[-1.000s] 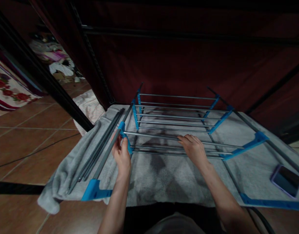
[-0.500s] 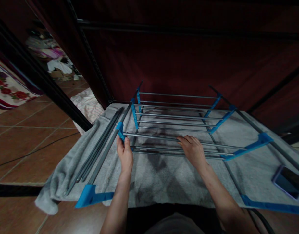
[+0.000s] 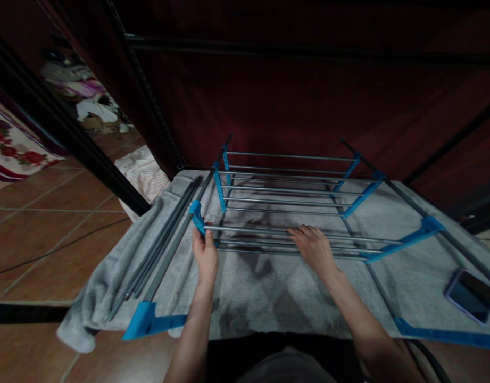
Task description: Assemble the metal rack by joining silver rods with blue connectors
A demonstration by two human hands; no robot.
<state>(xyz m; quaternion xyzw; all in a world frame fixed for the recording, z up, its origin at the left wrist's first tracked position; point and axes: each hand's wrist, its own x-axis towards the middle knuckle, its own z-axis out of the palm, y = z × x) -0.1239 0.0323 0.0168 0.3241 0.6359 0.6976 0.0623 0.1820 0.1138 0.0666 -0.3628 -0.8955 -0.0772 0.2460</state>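
A rack of grey metal tubes and blue plastic brackets lies on a grey blanket [image 3: 260, 308]. My left hand [image 3: 205, 252] is closed around the left blue bracket [image 3: 197, 215], at the left end of a thin grey rod [image 3: 245, 229]. Farther right, my right hand [image 3: 313, 246] grips that same rod from above. The rod's right end meets the right blue bracket [image 3: 412, 240]. Behind my hands, several rods span two more pairs of blue brackets.
Several loose grey tubes [image 3: 165, 239] lie on the blanket at the left. A phone [image 3: 471, 296] rests at the right. Blue end pieces [image 3: 147, 321] stick out at the near edge. Dark posts and a dark red panel [image 3: 300, 101] stand behind.
The rod's left end has moved slightly down and right along the left bracket, and my left hand has shifted with it. My right hand has moved a little left and down.
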